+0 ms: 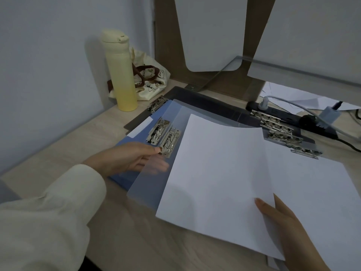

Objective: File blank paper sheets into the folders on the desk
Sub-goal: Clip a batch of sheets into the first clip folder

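Note:
A blank white sheet (pixel 214 173) hangs slightly curled over the desk, pinched at its near right edge by my right hand (pixel 289 227). Under it lies an open blue folder (pixel 140 132) with a translucent cover flap (pixel 148 184) and metal clips (pixel 164 135). My left hand (pixel 132 159) holds the flap's edge, thumb on top by the lower clip and fingers showing blurred beneath the plastic. More white paper (pixel 316 192) lies flat at the right. A dark folder (pixel 211 102) lies behind, with several metal clips (pixel 281 130) along its right side.
A yellow bottle (pixel 121 75) and a cloth bag (pixel 150 79) stand at the back left by the wall. A black power strip (pixel 289 116) with plugs and cables runs along the back right. White panels (pixel 211 32) lean behind the desk (pixel 136 231).

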A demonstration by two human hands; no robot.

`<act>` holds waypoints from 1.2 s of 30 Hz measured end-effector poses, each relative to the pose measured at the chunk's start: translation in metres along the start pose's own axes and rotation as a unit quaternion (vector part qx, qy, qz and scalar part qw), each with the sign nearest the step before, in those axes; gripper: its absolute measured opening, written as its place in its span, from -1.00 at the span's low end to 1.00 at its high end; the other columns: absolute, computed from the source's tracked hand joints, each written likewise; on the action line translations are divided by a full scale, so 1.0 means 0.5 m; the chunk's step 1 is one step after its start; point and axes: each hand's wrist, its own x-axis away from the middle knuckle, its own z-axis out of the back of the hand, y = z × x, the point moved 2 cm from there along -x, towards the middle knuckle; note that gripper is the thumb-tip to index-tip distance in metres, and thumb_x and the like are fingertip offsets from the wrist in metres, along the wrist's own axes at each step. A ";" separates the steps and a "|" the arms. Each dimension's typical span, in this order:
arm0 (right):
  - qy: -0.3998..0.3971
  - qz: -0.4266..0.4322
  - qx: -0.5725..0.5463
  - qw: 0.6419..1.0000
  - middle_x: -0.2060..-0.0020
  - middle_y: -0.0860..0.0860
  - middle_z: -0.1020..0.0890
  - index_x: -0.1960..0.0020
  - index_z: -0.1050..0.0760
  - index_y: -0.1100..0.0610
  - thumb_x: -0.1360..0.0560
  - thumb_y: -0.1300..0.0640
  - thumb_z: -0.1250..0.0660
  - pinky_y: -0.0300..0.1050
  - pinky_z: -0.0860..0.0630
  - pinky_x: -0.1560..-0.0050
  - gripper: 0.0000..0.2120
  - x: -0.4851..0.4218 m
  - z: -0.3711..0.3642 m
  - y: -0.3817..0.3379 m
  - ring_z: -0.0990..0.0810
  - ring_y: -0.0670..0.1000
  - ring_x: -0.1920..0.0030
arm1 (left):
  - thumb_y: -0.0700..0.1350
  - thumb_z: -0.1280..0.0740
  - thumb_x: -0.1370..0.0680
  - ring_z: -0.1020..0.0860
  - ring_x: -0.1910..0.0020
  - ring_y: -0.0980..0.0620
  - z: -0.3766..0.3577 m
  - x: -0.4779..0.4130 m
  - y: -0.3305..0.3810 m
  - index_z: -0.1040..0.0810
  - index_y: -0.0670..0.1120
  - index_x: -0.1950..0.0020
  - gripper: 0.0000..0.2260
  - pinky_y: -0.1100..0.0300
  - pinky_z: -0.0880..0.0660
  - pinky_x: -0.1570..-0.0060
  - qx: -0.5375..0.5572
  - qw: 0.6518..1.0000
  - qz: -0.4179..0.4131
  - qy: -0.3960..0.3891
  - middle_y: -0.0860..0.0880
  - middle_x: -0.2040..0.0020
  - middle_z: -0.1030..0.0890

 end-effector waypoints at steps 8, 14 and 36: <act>0.003 -0.009 0.030 1.000 -0.04 0.03 -0.68 -0.17 -0.54 0.04 -0.51 0.17 -0.25 0.18 -0.40 -0.26 -0.74 0.001 0.002 -0.002 -0.61 0.15 -0.09 | 0.15 -0.21 -0.50 -0.68 0.10 0.03 -0.003 -0.021 -0.031 -0.55 -0.18 -0.13 -0.56 0.25 -0.61 0.18 -0.001 0.999 0.028 0.039 -0.13 0.05 -0.71; 0.000 -0.018 0.017 1.000 -0.05 0.08 -0.67 -0.19 -0.53 0.08 -0.51 0.19 -0.24 0.13 -0.45 -0.19 -0.73 0.008 0.002 -0.007 -0.61 0.17 -0.08 | 0.38 -0.12 -0.38 -0.44 -0.32 -0.06 -0.020 -0.052 0.024 -0.23 -0.15 -0.47 -0.18 0.04 -0.42 -0.24 -0.055 0.995 0.026 0.080 -0.14 -0.43 -0.36; -0.012 0.000 -0.087 0.996 0.09 -0.08 -0.71 -0.16 -0.53 0.00 -0.53 0.16 -0.24 -0.14 -0.50 0.18 -0.76 0.021 -0.060 -0.006 -0.69 -0.06 0.15 | -0.16 -0.17 -0.61 -0.48 0.22 0.13 -0.020 -0.117 0.079 -0.39 -0.01 -0.31 -0.73 0.30 -0.51 0.49 -0.218 0.957 -0.099 0.162 -0.03 -0.02 -0.47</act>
